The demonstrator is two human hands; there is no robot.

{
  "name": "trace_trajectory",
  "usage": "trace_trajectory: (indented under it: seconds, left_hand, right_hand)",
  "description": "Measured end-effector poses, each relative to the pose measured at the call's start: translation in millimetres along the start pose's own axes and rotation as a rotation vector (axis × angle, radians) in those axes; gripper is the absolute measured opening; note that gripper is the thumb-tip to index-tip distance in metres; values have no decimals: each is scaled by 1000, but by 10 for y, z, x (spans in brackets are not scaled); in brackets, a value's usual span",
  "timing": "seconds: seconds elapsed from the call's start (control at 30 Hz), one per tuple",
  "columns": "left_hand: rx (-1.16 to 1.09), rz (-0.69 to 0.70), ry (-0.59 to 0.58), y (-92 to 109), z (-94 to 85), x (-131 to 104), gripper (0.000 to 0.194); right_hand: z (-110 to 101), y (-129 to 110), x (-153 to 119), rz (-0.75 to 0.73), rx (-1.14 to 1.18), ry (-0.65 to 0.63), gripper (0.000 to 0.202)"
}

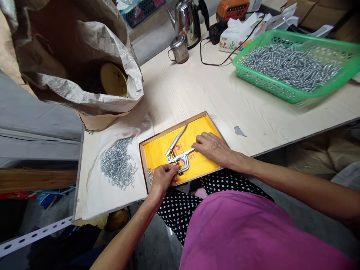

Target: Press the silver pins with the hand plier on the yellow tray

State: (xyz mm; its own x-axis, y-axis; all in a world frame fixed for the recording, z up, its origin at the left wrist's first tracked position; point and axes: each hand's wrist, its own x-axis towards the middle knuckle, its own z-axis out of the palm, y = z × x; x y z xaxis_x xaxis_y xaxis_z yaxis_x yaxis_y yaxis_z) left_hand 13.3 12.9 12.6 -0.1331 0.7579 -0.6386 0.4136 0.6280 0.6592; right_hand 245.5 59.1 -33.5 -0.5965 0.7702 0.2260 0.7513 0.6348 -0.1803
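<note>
Silver pliers (185, 159) with spread handles lie on the yellow lining of a shallow tray (142, 157). My left hand (163, 178) is closed, its thumb and fingertips pinched together at the jaw end of the pliers; what they pinch is too small to make out. My right hand (210, 148) has its fingers curled over the tip of the lower handle, the palm low over the yellow lining. A few small metal pieces (150, 174) lie in the tray's left corner, beside my left hand.
A pile of small metal pieces (118, 163) lies on white cloth at the left. A green basket (292, 95) full of metal pieces stands at the right. A large paper sack (104, 108), a steel mug (179, 50), a kettle (187, 22) and a black cable (216, 64) are further back.
</note>
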Motion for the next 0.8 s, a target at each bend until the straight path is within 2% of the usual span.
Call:
trace_trajectory:
  seconds: [0.27, 0.37, 0.43, 0.57, 0.7, 0.8]
  left_hand:
    - [16, -36, -44, -11, 4, 23, 43]
    - [14, -47, -64, 4, 0, 10, 43]
    - [20, -52, -82, 12, -7, 0, 43]
    - [35, -40, -100, -1, -21, -2, 43]
    - [48, -34, -88, -21, -16, 11, 41]
    - [68, -32, -78, -13, 2, 4, 39]
  right_hand:
    - [-41, 62, 24, 18, 132, -42, 21]
    - [-118, 185, 143, -50, 141, -42, 57]
    - [-157, 253, 253, -108, 96, -57, 68]
    - [-119, 286, 461, -243, 81, -87, 56]
    - [23, 287, 657, -268, 46, -76, 29]
    - [92, 330, 801, -307, -26, -61, 24]
